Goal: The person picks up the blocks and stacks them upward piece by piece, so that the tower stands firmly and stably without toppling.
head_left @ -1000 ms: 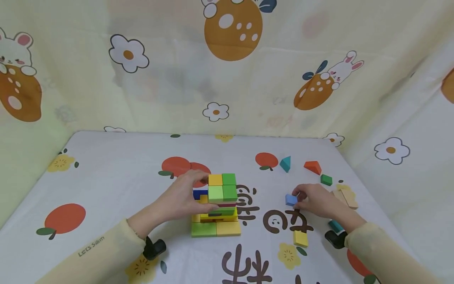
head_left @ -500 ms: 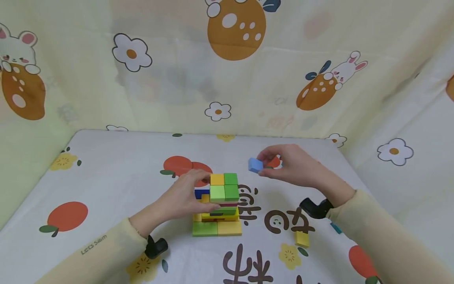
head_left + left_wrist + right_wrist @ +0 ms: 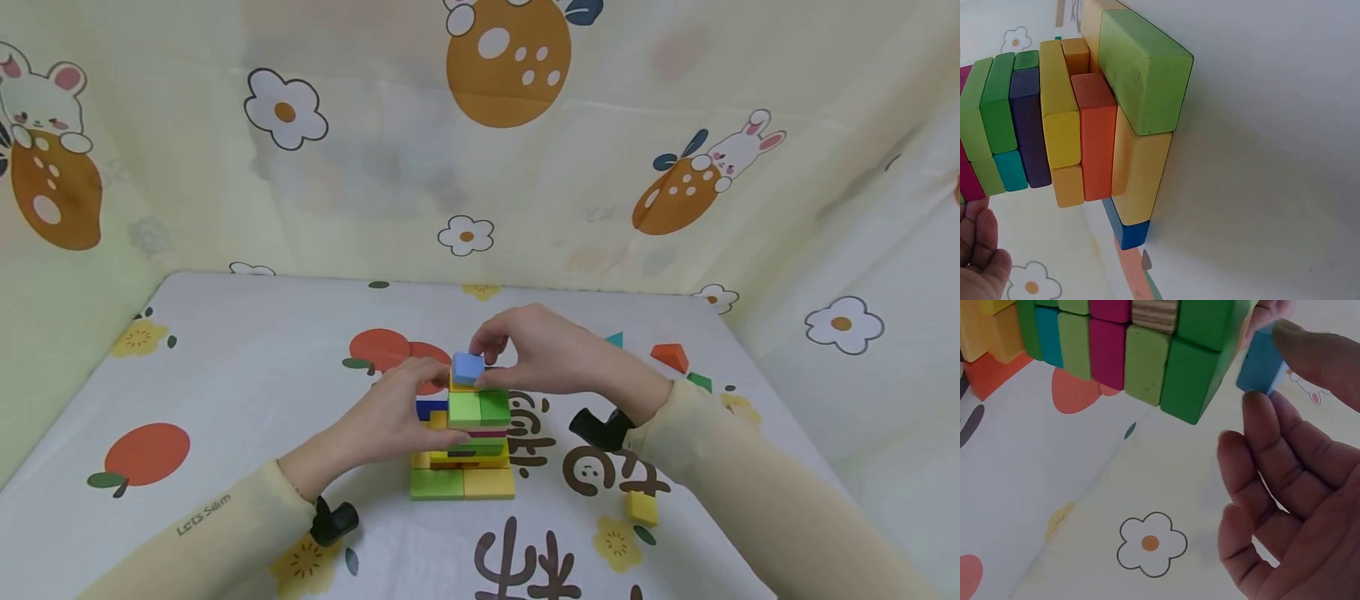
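Note:
A tower of coloured wooden blocks point(image 3: 464, 410) stands on the table in front of me, several layers high. My left hand point(image 3: 375, 421) holds it from the left, thumb across the front and the other fingers partly hidden behind. Over the tower's top my right hand point(image 3: 547, 354) pinches a small light blue block point(image 3: 468, 368) between thumb and fingertips. In the right wrist view a gap shows between this blue block point(image 3: 1261, 362) and the top green block point(image 3: 1191, 381). The left wrist view shows the tower's lower layers, with a light green block point(image 3: 1147, 69) at the base.
A small yellow block point(image 3: 642, 507) lies on the table at the right front. Farther back on the right are an orange block point(image 3: 670, 357), a green block point(image 3: 700, 382) and a partly hidden teal block point(image 3: 616, 339). A patterned curtain point(image 3: 360, 192) rises behind the table.
My right hand has lifted the light blue block off the table at the right and carried it leftward over the tower. The left hand has stayed at the tower.

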A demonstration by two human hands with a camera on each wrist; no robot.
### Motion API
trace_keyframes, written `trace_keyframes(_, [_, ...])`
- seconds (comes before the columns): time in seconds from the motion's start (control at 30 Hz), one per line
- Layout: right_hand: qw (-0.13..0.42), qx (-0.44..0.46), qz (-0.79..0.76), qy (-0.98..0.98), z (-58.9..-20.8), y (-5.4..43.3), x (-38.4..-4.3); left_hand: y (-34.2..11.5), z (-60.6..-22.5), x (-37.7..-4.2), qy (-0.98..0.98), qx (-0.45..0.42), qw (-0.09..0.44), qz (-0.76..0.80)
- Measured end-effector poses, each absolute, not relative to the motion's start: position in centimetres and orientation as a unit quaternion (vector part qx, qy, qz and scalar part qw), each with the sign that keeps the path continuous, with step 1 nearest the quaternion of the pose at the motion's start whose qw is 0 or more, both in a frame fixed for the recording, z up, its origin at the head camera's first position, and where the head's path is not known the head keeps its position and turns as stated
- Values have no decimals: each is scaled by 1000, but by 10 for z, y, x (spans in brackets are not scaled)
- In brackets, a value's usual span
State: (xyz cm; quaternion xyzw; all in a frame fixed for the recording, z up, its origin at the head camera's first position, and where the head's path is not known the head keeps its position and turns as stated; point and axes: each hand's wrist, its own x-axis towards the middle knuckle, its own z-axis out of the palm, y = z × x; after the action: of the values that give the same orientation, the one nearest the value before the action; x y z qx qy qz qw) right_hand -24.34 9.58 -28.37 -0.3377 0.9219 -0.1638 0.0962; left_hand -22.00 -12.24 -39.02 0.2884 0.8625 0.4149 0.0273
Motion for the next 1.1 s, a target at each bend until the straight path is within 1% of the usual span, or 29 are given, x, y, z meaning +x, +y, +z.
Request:
trace_keyframes(0.17, [117, -344, -144, 920, -283, 92, -246, -122, -389, -220, 860, 292, 26, 418])
trace_keyframes(0.43, [118, -356, -136, 917, -282, 89, -246, -121, -390, -219, 859, 292, 25, 421])
trace_keyframes(0.77, [126, -342, -138, 921, -281, 91, -246, -120, -390, -219, 859, 291, 26, 420])
trace_keyframes(0.93, [93, -308, -158, 933, -273, 107, -246, -121, -390, -220, 862, 288, 25, 418])
trace_keyframes(1.1, [30, -256, -190, 947, -274, 156, -259, -121, -391, -220, 865, 285, 23, 413])
